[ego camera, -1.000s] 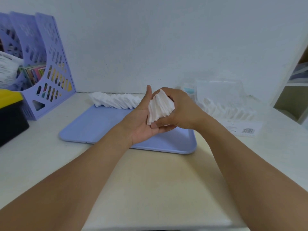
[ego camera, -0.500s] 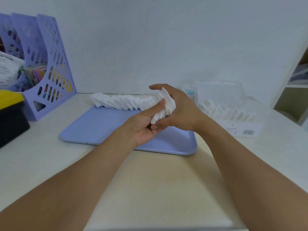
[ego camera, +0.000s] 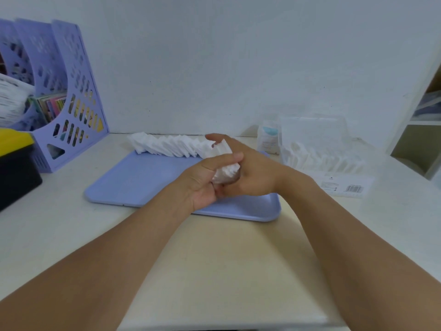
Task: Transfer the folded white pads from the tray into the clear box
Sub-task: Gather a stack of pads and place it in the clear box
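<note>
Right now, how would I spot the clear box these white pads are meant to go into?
Start at the lilac tray in the middle of the desk and look to its right, against the wall. The clear box stands there, with white pads showing through it. Unlike the small bottle beside it, it is see-through.

A single head-worn camera looks forward and down from close above the table (ego camera: pixel 214 271), facing the wall (ego camera: pixel 226 68) at twelve o'clock.
</note>
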A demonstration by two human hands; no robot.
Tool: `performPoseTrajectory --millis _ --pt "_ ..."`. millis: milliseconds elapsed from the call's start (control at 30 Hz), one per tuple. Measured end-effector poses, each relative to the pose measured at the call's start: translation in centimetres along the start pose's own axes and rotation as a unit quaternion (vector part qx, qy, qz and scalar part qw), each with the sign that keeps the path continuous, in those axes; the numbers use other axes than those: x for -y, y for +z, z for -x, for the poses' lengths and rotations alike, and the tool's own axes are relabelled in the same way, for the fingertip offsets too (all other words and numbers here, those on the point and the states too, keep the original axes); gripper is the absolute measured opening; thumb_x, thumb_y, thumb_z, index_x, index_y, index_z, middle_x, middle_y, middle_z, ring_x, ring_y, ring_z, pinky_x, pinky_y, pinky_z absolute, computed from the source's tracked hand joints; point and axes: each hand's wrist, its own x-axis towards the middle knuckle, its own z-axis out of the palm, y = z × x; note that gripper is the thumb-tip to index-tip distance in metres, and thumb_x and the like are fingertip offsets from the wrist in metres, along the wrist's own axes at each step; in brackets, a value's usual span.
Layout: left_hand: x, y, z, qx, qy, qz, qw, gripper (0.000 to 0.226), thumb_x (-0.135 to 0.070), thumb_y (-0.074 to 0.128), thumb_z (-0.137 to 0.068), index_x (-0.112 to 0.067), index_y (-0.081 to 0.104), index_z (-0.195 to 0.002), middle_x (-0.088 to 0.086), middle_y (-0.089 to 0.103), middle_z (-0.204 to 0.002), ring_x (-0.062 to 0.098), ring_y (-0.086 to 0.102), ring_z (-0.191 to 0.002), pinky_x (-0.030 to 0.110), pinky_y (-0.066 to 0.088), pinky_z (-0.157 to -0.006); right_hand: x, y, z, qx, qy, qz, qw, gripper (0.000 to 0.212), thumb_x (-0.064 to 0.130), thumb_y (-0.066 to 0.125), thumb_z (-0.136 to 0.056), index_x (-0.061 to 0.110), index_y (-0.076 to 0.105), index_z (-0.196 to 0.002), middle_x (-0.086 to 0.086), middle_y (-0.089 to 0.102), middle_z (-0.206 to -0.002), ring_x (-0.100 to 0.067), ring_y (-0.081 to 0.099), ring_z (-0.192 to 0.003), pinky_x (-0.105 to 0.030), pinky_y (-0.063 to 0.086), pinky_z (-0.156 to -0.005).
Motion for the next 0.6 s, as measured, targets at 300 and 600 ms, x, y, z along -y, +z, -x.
performPoseTrajectory --millis 300,600 --pt "-0.4 -1.2 0.2 0.129 -0.012 -0.090 0.987 0.056 0.003 0.068 -0.059 -0.009 0.061 -0.114 0.009 0.068 -0.094 0.024 0.069 -0.088 0.027 0.056 -0.059 0.1 -3.8 1.8 0.058 0.034 -0.209 0.976 0.043 0.011 0.065 -0.096 0.017 0.058 -0.139 -0.012 0.066 -0.130 -0.025 0.066 -0.119 -0.042 0.056 -0.098" --pt "-0.1 0.1 -1.2 -0.060 0.090 -0.063 0.992 0.038 -0.008 0.053 -0.088 -0.002 0.061 -0.125 0.023 0.063 -0.125 0.034 0.066 -0.108 0.043 0.061 -0.081 -0.6 -3.0 0.5 -0.149 0.109 -0.268 0.945 0.045 0.015 0.076 -0.089 0.017 0.061 -0.131 -0.015 0.063 -0.124 -0.029 0.068 -0.108 -0.041 0.059 -0.092"
